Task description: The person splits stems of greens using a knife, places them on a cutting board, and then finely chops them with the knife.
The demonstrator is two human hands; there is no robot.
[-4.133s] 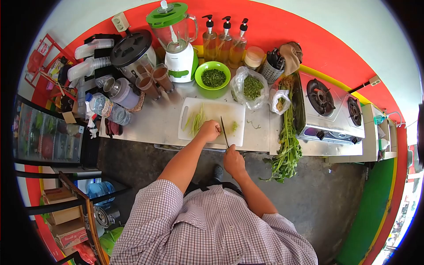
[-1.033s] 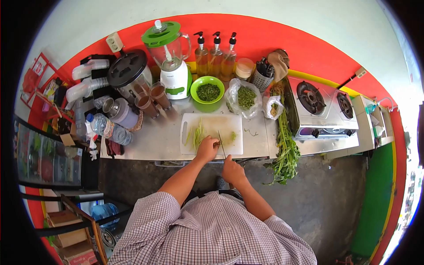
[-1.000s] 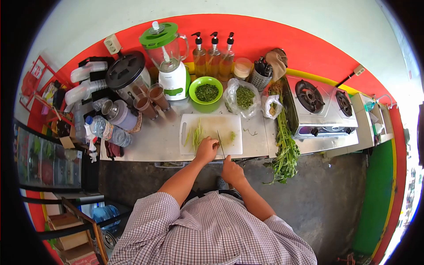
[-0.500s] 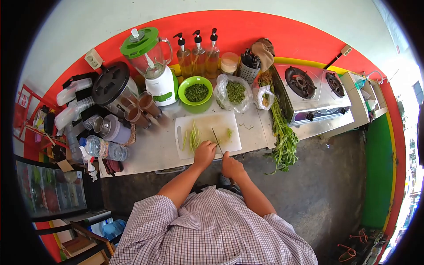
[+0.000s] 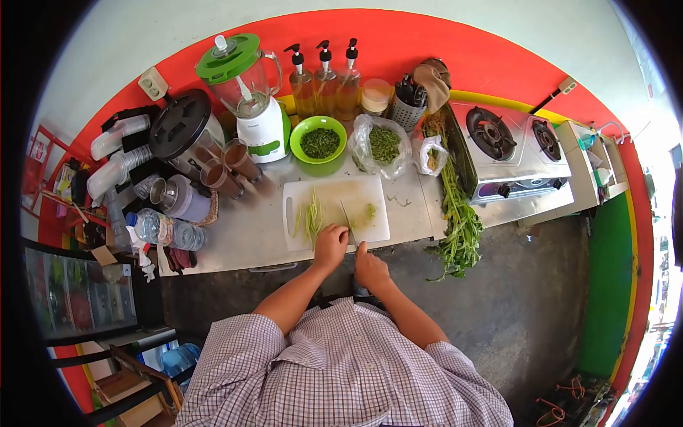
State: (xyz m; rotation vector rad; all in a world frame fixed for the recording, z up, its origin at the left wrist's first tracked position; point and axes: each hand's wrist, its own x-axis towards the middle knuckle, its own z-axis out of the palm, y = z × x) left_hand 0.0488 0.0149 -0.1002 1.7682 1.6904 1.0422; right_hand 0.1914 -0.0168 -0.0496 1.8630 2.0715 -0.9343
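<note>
The right hand (image 5: 371, 268) wraps the knife (image 5: 346, 215) by its handle, while the left hand (image 5: 331, 246), its grip impossible to make out, does best curled clear of the sharp edge, beside green stems (image 5: 313, 215) on the white cutting board (image 5: 374, 232).

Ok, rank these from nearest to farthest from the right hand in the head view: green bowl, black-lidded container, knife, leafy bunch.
1. Knife, held in the right hand.
2. Leafy bunch, to the right, hanging over the front edge of the counter.
3. Green bowl, ahead and to the left, beyond the white board.
4. Black-lidded container, at the back left.
</note>
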